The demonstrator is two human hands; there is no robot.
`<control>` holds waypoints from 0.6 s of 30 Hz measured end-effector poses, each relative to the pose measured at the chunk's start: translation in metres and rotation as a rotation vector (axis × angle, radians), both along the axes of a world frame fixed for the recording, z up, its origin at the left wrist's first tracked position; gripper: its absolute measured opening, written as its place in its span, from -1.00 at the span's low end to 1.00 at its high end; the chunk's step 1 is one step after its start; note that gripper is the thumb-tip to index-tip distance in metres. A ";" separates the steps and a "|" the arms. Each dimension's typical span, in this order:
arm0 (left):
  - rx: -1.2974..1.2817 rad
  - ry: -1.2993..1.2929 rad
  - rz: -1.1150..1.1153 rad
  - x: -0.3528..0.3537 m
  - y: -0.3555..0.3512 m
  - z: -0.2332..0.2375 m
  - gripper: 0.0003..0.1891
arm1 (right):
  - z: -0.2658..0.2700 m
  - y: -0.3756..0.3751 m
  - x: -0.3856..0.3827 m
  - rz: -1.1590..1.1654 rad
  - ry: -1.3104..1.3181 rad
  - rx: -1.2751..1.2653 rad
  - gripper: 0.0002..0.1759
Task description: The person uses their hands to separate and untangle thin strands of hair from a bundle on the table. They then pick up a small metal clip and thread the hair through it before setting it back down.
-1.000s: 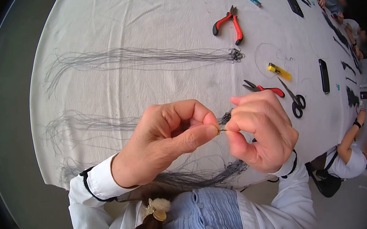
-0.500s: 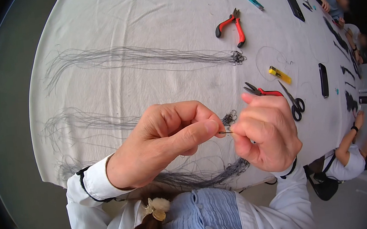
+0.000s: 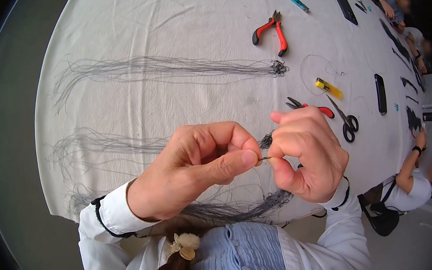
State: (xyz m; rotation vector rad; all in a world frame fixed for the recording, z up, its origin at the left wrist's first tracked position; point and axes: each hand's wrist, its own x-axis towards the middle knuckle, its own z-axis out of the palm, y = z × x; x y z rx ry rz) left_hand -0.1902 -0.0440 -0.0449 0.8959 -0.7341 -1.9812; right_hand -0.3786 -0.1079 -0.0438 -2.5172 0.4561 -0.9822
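Note:
My left hand (image 3: 193, 169) is closed, thumb and forefinger pinching one end of a small dark piece (image 3: 264, 158) that looks like a fishing hook. The fingertips of my right hand (image 3: 309, 156) are pinched on its other end, so the two hands almost meet. Most of the piece is hidden by fingers. Behind the hands lies a bundle of thin grey lines (image 3: 105, 142), with a cluster of dark hooks (image 3: 265, 140) at its right end. Nearer my body is a thicker bundle of dark lines (image 3: 235, 209), partly covered by my left forearm.
Farther up the white cloth (image 3: 203, 24) lies another hook-and-line bundle (image 3: 165, 66). Red-handled cutters (image 3: 273, 32), red-handled pliers (image 3: 311, 108), scissors (image 3: 347, 120), a yellow lighter (image 3: 329, 88), a teal cutter (image 3: 295, 0) and phones (image 3: 381, 94) lie around. Other people (image 3: 408, 182) sit along the right edge.
My right hand has shifted slightly left and down toward my left fingertips. Less of the dark piece shows between them. Both pinches stay closed.

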 end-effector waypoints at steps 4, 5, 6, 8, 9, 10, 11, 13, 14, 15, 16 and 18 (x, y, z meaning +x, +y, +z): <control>0.027 0.018 -0.023 0.000 0.000 0.001 -0.84 | -0.001 0.000 0.000 0.015 -0.013 0.023 -0.89; 0.031 0.036 -0.027 0.000 0.000 0.001 -0.84 | 0.000 0.000 0.000 0.030 -0.022 0.036 -0.83; 0.036 0.056 -0.031 0.000 0.000 0.001 -0.85 | 0.000 0.000 0.000 0.030 -0.022 0.035 -0.83; 0.047 0.069 -0.033 0.000 0.001 0.001 -0.85 | 0.001 0.000 0.000 0.044 -0.020 0.050 -0.84; 0.059 0.081 -0.036 0.001 0.001 0.001 -0.85 | 0.001 0.000 0.000 0.045 -0.020 0.049 -0.84; 0.057 0.081 -0.036 0.001 0.001 0.001 -0.85 | 0.000 0.000 0.000 0.051 -0.021 0.042 -0.84; 0.058 0.089 -0.039 0.001 0.001 0.001 -0.84 | 0.000 -0.001 0.000 0.057 -0.023 0.035 -0.84; 0.057 0.097 -0.043 0.000 0.000 0.002 -0.84 | 0.001 0.001 0.000 0.039 -0.029 0.050 -0.85; 0.004 0.013 -0.007 -0.001 0.000 0.004 -0.85 | 0.001 0.001 0.001 0.021 -0.036 0.067 -0.85; -0.049 -0.073 0.027 -0.002 -0.001 0.005 -0.87 | 0.000 0.000 0.000 0.020 -0.038 0.067 -0.85; -0.049 -0.075 0.025 -0.001 -0.001 0.006 -0.87 | 0.000 -0.001 -0.001 0.014 -0.030 0.145 -0.86; -0.282 -0.392 0.148 0.000 -0.001 0.008 -0.92 | 0.000 -0.001 -0.003 0.003 -0.025 0.222 -0.86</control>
